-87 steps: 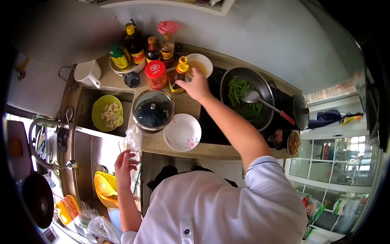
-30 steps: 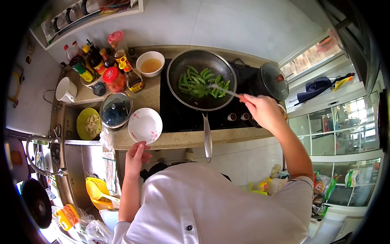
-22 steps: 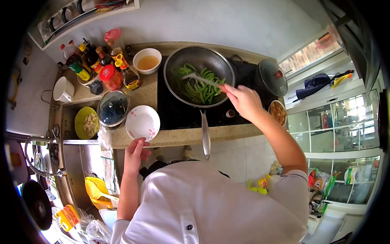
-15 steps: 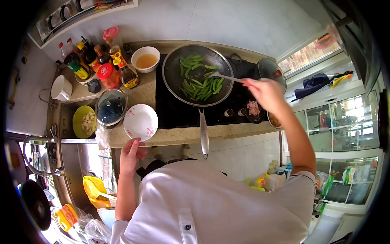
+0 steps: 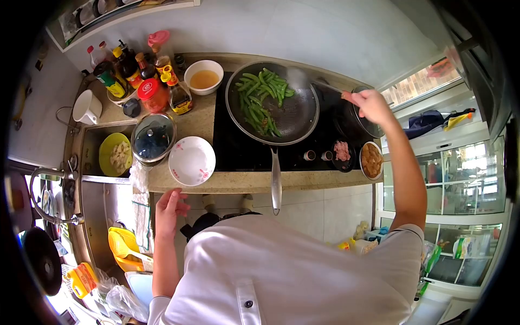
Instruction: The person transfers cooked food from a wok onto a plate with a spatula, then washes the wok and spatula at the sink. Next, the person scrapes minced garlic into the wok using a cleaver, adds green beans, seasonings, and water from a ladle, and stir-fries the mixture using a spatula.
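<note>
My right hand (image 5: 371,107) is closed round the red handle of a metal spatula (image 5: 325,84), whose blurred head is over the right side of the wok. Green pea pods (image 5: 261,95) lie in the left and upper part of the dark wok (image 5: 298,116), which sits on the black stove with its handle pointing toward me. My left hand (image 5: 170,208) hangs in front of the counter edge with loosely spread fingers and nothing in it. Just above it stands a white bowl (image 5: 192,161) with pink flowers, not touched by the hand.
Left of the wok are a bowl of yellowish liquid (image 5: 204,77), a red-lidded jar (image 5: 153,96), sauce bottles and a glass-lidded pot (image 5: 154,136). A green bowl (image 5: 115,155) sits in the sink. Right are pink meat (image 5: 342,151), a bowl of brown food (image 5: 371,161) and a lidded pot.
My right hand has gone from the yellow-capped bottle to the spatula. Latest, hand and spatula moved up and right, and the pods shifted toward the wok's left. My left hand moved slightly away from the bowl.
</note>
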Demonstrator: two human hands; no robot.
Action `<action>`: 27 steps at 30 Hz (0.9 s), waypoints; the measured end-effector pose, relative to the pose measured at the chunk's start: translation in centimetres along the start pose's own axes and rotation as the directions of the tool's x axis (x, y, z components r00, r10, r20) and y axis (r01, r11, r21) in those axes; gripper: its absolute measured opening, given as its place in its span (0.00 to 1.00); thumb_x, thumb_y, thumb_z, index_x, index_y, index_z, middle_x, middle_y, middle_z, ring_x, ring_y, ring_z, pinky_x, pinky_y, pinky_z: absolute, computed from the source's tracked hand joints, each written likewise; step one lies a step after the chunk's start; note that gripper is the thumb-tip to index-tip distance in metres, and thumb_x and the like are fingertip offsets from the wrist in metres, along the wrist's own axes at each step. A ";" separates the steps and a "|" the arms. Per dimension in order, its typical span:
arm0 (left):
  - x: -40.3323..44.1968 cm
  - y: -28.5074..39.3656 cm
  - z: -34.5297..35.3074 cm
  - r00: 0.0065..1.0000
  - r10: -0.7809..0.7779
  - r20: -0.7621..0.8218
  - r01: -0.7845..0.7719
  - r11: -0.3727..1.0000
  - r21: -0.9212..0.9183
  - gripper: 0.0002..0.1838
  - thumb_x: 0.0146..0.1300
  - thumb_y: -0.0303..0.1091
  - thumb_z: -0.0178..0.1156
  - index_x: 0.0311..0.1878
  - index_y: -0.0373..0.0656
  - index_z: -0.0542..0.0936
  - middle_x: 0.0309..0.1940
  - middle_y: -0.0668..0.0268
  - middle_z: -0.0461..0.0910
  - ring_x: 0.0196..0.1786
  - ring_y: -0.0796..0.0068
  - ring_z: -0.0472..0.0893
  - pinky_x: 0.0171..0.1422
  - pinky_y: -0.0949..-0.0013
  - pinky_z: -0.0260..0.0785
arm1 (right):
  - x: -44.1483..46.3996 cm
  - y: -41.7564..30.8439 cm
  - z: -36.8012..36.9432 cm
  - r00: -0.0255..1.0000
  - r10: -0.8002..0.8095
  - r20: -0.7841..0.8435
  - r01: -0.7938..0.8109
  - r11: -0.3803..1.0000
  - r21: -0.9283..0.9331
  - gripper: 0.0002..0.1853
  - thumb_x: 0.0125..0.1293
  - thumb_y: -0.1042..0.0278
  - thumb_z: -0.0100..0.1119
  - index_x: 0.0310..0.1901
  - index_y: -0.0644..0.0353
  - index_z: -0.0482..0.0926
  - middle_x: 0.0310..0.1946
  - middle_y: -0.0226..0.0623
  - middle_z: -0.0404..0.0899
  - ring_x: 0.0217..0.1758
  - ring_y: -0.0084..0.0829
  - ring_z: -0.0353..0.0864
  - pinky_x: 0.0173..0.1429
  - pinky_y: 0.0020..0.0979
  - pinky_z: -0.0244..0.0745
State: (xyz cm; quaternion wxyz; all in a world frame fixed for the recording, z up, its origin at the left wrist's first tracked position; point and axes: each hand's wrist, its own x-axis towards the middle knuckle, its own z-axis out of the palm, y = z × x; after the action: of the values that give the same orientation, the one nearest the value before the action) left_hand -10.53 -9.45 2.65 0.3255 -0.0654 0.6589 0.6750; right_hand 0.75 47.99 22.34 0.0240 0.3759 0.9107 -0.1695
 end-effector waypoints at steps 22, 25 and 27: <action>0.4 -1.3 -1.5 0.999 -0.012 -0.030 0.011 0.999 -0.033 0.22 0.74 0.47 0.59 0.57 0.38 0.80 0.43 0.61 0.85 0.31 0.76 0.84 0.31 0.75 0.73 | -0.6 -6.3 -5.3 0.891 -0.105 0.442 0.316 0.842 -0.438 0.15 0.65 0.50 0.67 0.39 0.53 0.91 0.28 0.39 0.87 0.26 0.29 0.81 0.38 0.31 0.76; 0.4 -1.0 -1.5 0.999 -0.013 -0.037 0.011 0.999 -0.049 0.22 0.73 0.47 0.60 0.57 0.38 0.80 0.43 0.61 0.85 0.31 0.76 0.84 0.31 0.75 0.73 | -0.2 -8.7 -3.1 0.734 -0.079 0.674 0.369 0.881 -0.298 0.19 0.64 0.44 0.68 0.41 0.52 0.91 0.20 0.31 0.80 0.20 0.22 0.74 0.28 0.28 0.71; 0.5 -0.9 -1.5 0.999 -0.021 -0.036 0.018 0.998 -0.062 0.22 0.73 0.47 0.60 0.57 0.37 0.80 0.43 0.61 0.85 0.31 0.76 0.84 0.31 0.74 0.73 | 0.4 -9.0 0.2 0.793 -0.138 0.593 0.325 0.920 -0.221 0.18 0.66 0.45 0.67 0.43 0.51 0.91 0.20 0.30 0.80 0.20 0.20 0.71 0.27 0.26 0.68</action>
State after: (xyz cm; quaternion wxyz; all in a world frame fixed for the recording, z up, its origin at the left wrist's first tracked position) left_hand -10.93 -10.81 1.45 0.3178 -0.0942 0.6428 0.6906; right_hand -5.73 42.27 24.73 0.3310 0.1839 0.9165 -0.1292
